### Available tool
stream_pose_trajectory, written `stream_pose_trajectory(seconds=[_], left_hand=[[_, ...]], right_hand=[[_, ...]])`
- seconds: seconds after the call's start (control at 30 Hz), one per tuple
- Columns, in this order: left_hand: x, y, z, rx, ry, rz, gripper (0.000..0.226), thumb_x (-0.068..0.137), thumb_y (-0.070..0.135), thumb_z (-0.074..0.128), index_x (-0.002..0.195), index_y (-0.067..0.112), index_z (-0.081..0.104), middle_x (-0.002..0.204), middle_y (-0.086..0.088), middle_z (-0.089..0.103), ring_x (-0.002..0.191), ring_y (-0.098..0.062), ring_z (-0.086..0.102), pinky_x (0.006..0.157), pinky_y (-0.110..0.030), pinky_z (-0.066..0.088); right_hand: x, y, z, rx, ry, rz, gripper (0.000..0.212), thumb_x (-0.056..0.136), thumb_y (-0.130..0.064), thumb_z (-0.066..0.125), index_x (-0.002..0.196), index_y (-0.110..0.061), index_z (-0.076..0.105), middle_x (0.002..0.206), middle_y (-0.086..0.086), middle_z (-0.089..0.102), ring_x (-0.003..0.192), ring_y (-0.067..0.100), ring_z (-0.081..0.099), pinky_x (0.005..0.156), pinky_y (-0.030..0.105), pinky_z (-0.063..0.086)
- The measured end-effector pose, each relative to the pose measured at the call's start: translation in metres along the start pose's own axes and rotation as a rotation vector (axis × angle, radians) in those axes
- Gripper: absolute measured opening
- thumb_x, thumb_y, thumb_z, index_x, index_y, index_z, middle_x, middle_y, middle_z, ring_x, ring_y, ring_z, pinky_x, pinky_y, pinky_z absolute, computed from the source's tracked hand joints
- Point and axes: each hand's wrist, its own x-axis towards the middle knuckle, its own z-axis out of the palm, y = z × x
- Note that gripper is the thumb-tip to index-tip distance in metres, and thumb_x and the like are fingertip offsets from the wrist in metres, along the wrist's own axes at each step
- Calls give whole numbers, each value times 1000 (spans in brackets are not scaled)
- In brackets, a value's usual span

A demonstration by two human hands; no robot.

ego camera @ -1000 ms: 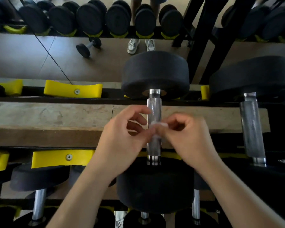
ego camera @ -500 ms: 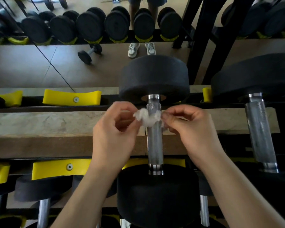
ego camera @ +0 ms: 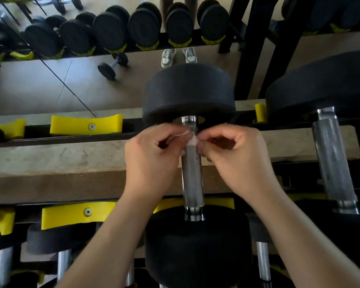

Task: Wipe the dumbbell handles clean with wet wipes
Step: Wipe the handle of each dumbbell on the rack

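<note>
Pinching a small, crumpled white wet wipe [ego camera: 192,140] between them, the person's left hand [ego camera: 152,161] and right hand [ego camera: 235,161] meet over the knurled steel handle [ego camera: 192,179] of the big black rubber-headed dumbbell [ego camera: 187,90]. It lies across the black metal rack [ego camera: 60,138], one head at the far rail and one at the near rail. Each hand has its thumb and fingertips curled in on its own end of the wipe. The wipe sits against the handle's far end, just beside the far head and over the rack's far rail. From there down to the near head, the handle is bare.

I'd say the trouble lies in how little cloth there is. Bunched so small, it may cover only the top of the bar and miss the underside, and the rough knurling could snag or shred it. A loose pinch might also let it drop through the gap between the rails. Toward the rack's right end, a second knurled steel handle [ego camera: 333,159] lies untouched.
</note>
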Motion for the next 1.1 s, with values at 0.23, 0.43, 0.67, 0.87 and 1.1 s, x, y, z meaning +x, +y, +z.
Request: stream_pose_trajectory(seconds=[0.23, 0.43, 0.67, 0.87, 1.1], left_hand=[[-25, 8, -22, -11, -456, -143, 16, 78, 17, 79, 77, 32, 73, 75, 17, 70, 72, 1, 66, 65, -26, 53], [-44, 23, -40, -22, -584, -98, 43, 89, 0, 62, 101, 40, 73, 101, 19, 65, 101, 0, 61, 81, -12, 47], [-78, 39, -49, 10, -402, -74, 28, 87, 48, 58, 110, 39, 70, 110, 26, 63, 108, 6, 57, 84, -9, 45], [-104, 53, -27, 394, -484, 125, 43, 80, 66, 49, 110, 39, 64, 103, 19, 65, 99, -6, 60, 87, -29, 44], [-116, 62, -11, 375, -236, -85, 45, 78, 70, 53, 108, 37, 63, 115, 15, 60, 112, -10, 52, 98, -35, 39]], right_hand=[[-32, 4, -19, 149, -300, 161, 13, 81, -16, 73, 90, -26, 73, 86, -12, 72, 83, 1, 68, 73, 19, 54], [-34, 6, -17, 258, -354, 176, 38, 61, -34, 82, 97, -32, 69, 98, -9, 71, 93, 6, 68, 81, 27, 55], [-24, 7, -13, -47, -108, 11, 23, 82, -3, 67, 83, -26, 70, 84, -12, 68, 83, -2, 61, 68, 5, 45], [-32, 7, -4, 141, -177, 82, 34, 85, -15, 67, 115, -29, 59, 110, -11, 62, 98, 2, 61, 78, 17, 51], [-24, 14, -4, 182, -317, 197, 12, 92, -24, 62, 103, -24, 58, 102, -3, 63, 91, 10, 63, 79, 30, 52]])
